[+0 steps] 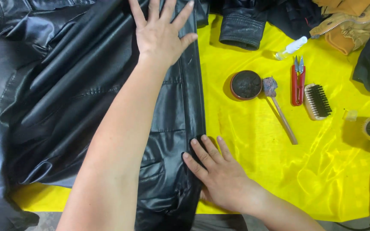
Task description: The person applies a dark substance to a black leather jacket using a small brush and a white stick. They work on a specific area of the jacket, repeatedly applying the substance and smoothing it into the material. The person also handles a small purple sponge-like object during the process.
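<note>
Fingers [202, 149] flat on black leather jacket [86, 94]

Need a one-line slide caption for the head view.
Left hand and right hand flat on black leather jacket over yellow satin cloth, beside round polish tin.

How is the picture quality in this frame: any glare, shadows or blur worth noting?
Head view: sharp overall, no motion blur on the left hand or right hand. Soft sheen streaks run along the folds of the black leather jacket, and the yellow satin cloth glares brightly at lower right. The polish tin and bristle brush cast short shadows.
</note>
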